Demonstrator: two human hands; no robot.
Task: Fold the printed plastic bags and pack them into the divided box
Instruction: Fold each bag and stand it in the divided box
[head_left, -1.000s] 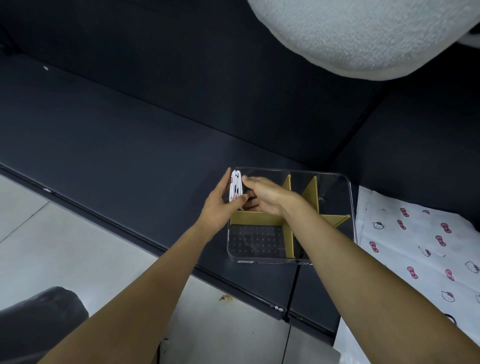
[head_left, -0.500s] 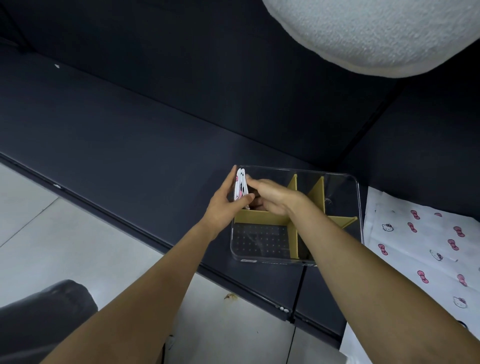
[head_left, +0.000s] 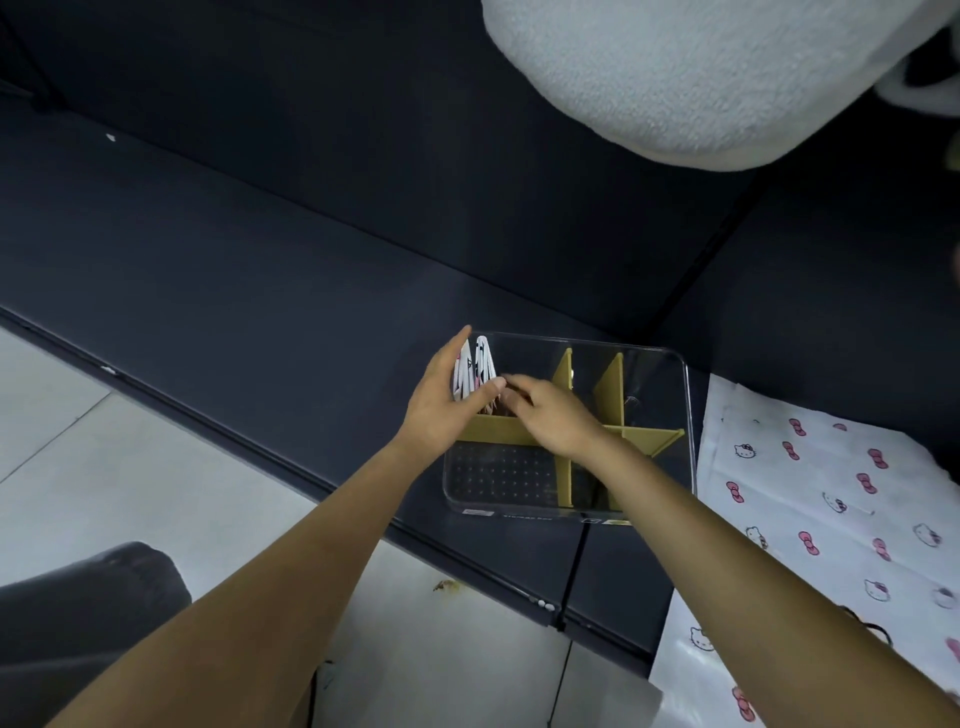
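Your left hand (head_left: 441, 410) is pinching the folded bags (head_left: 474, 370) upright in the clear box's (head_left: 688, 415) far-left compartment; your right hand (head_left: 553, 415), fingers curled, is touching them. Unfolded printed bags (head_left: 831, 499) are lying just right.

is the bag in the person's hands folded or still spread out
Folded. The bag stands on edge as narrow layers in the clear box's far-left compartment, held between left hand and right hand.

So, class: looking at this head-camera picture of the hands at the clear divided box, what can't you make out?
- Right hand: its fingertips are hidden behind the left hand.
- Folded white printed bags: bottoms hidden behind the hands.
- Clear plastic box with tan dividers: label print too small.
- Flat printed white bags: cut off by the right edge.
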